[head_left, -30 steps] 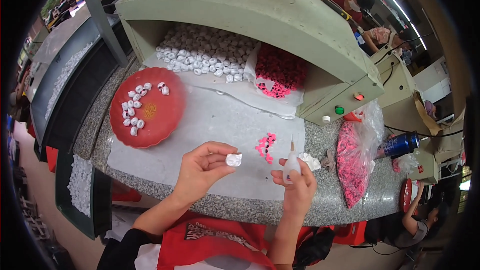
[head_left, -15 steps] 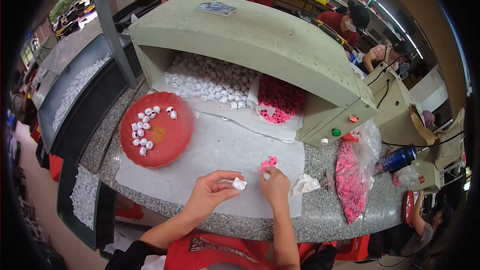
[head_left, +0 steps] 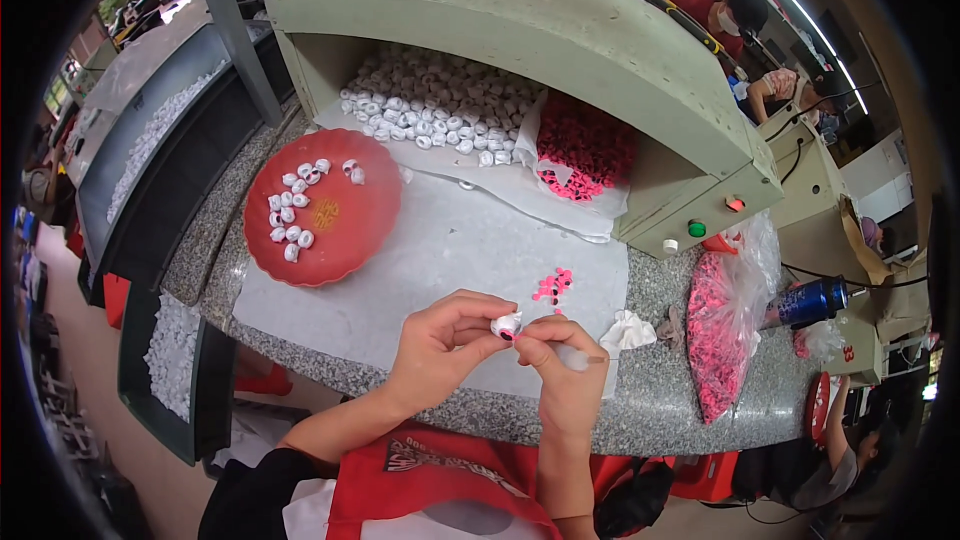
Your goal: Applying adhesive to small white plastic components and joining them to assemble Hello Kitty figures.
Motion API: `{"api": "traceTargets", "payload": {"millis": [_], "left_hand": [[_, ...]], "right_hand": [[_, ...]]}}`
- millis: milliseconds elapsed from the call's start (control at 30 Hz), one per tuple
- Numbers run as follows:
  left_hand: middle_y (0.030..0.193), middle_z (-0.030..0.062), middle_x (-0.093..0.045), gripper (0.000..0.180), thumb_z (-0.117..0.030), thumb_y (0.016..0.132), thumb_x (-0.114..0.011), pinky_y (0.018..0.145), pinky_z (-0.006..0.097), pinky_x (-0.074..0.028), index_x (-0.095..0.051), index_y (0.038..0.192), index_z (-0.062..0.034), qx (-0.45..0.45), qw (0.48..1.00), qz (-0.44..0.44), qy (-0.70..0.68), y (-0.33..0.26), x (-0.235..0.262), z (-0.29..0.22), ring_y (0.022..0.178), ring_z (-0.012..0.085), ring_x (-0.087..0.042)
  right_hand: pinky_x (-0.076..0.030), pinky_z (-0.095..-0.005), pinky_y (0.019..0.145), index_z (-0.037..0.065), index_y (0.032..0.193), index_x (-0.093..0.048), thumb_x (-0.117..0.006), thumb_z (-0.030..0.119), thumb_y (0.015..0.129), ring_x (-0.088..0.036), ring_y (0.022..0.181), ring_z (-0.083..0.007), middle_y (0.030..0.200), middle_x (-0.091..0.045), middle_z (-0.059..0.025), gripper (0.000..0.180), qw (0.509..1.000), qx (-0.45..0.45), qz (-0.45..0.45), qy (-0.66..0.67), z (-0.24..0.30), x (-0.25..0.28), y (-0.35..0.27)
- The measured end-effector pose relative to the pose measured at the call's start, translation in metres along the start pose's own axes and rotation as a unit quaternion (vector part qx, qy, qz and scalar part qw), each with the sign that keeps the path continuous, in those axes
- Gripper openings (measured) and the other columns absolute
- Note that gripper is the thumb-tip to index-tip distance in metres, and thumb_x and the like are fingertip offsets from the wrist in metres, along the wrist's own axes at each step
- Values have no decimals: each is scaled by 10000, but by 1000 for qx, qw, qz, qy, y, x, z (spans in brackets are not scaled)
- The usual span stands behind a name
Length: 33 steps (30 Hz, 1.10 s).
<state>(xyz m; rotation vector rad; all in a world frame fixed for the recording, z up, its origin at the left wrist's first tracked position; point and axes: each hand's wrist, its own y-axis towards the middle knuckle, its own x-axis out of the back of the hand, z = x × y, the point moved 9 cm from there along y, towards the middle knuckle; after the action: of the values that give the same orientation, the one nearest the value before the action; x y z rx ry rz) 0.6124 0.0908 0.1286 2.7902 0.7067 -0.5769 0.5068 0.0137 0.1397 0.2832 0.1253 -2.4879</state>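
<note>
red tray (head_left: 345,240), blue bottle (head_left: 806,302), crumpled cloth (head_left: 627,331)

Workshop interior w/ speckled granite worktop (head_left: 640,410) bearing a pale-green machine housing (head_left: 560,30). Dark bins (head_left: 150,190) along left side, grey post (head_left: 235,25) behind. Ceiling strip light (head_left: 790,0) top right; daylight, possibly an opening, top left. Other workers at right, beige floor (head_left: 90,360)

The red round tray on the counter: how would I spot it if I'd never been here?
Start at the big pale green machine hood over the speckled stone counter. On the white sheet to its lower left lies the red round tray. It alone is a flat red dish, holding a few small white pieces, unlike the heaped piles under the hood.
</note>
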Motion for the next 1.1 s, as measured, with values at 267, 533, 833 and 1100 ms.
{"api": "traceTargets", "payload": {"millis": [267,533,833,1100], "left_hand": [[1127,135,-506,318,117,747,-557,860,272,-468,-552,1051,22,25,999,16,30,-6,-5,-7,993,198,-544],[1096,151,-533,292,107,784,-516,878,286,-454,-540,1068,46,44,998,29,-44,-5,0,-3,1021,198,-527],[1081,140,-543,270,93,799,-512,860,280,-455,-547,1060,38,-27,999,30,3,-7,-5,-3,993,186,-539],[1036,141,-578,254,60,803,-527,833,270,-457,-547,1056,50,19,1000,15,-20,-6,-1,4,965,172,-550]], "right_hand": [[-421,-210,613,-16,799,-599,-683,-37,683,-521,708,-97,785,-569,-44,144,999,15,-43,8,-23,9,-5],[-406,-201,623,-23,883,-620,-667,-91,656,-517,710,-97,774,-554,-46,242,992,69,15,-106,-2,-4,-5],[-390,-206,575,-20,825,-633,-674,-102,641,-504,669,-98,749,-568,-55,205,982,119,32,-142,7,-1,-2],[-407,-214,585,-16,830,-628,-665,-105,638,-515,675,-113,781,-572,-76,214,965,181,57,-179,10,-2,-1]]}}
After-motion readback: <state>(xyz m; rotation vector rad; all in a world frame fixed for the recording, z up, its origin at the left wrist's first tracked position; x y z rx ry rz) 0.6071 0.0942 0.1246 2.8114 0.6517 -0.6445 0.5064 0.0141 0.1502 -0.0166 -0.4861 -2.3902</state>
